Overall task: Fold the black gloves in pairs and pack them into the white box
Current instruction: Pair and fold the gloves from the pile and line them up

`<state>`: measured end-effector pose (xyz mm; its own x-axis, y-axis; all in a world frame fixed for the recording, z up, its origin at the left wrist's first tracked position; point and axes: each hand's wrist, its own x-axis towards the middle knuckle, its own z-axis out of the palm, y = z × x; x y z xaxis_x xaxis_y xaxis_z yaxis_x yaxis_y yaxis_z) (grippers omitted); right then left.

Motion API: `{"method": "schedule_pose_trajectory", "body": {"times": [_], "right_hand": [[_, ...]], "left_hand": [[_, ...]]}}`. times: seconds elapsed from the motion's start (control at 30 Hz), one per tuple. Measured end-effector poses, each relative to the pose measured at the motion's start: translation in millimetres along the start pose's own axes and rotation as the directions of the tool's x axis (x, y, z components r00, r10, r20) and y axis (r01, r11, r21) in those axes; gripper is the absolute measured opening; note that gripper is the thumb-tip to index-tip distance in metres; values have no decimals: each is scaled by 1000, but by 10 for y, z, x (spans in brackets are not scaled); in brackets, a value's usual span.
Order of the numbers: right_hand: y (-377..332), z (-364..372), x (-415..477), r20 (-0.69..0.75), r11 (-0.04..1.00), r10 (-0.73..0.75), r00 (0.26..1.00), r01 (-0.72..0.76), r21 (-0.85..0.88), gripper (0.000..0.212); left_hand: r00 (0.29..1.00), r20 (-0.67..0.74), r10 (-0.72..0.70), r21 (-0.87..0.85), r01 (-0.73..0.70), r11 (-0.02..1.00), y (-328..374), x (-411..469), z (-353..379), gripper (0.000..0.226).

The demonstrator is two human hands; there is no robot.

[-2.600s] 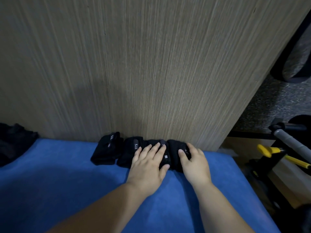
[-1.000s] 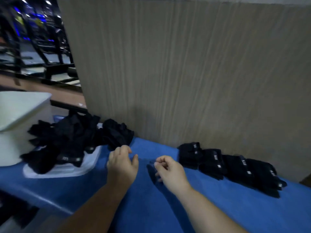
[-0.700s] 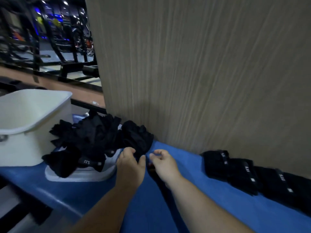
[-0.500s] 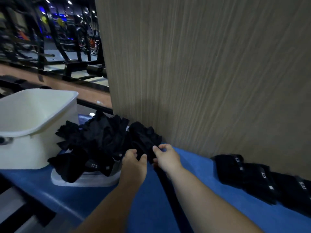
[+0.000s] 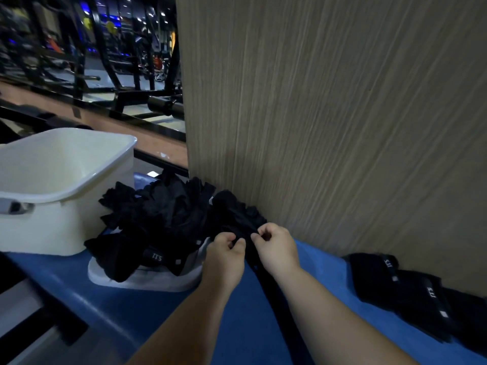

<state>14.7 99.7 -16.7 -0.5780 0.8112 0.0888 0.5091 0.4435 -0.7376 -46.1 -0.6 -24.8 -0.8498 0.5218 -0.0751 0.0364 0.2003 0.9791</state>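
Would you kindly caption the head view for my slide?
At the loose glove pile beside the white plastic box, the left hand and right hand pinch one black fabric glove.

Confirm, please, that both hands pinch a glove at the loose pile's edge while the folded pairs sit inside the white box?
Not quite: in the head view the folded pairs lie on the blue surface by the wooden panel, outside the white box. The left hand and right hand do pinch a glove at the edge of the loose pile.

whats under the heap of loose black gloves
A flat white tray shows under the heap of gloves, on the blue mat. Only its front edge is visible; the gloves hide the rest and anything else beneath.
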Motion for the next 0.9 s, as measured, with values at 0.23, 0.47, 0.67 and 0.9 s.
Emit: {"method": "schedule_pose_trajectory", "body": {"times": [0.23, 0.47, 0.67, 0.9], "right_hand": [[213, -416, -372, -37, 985, -106, 994, 100, -138, 12], [558, -896, -817, 1, 993, -87, 996, 87, -82, 18], [786, -1316, -1373, 69, 999, -48, 996, 48, -10, 20], [1092, -1615, -1909, 75, 942, 118, 990, -136, 308, 16]], "left_hand": [[997, 10, 79, 45, -80, 996, 130, -208, 147, 13], [990, 30, 141, 84, -143, 986, 225, -461, 265, 21], [844, 536, -33, 30, 20, 999, 120, -741, 422, 39], [712, 700, -61, -4, 90, 996, 59, -1138, 621, 5]]}}
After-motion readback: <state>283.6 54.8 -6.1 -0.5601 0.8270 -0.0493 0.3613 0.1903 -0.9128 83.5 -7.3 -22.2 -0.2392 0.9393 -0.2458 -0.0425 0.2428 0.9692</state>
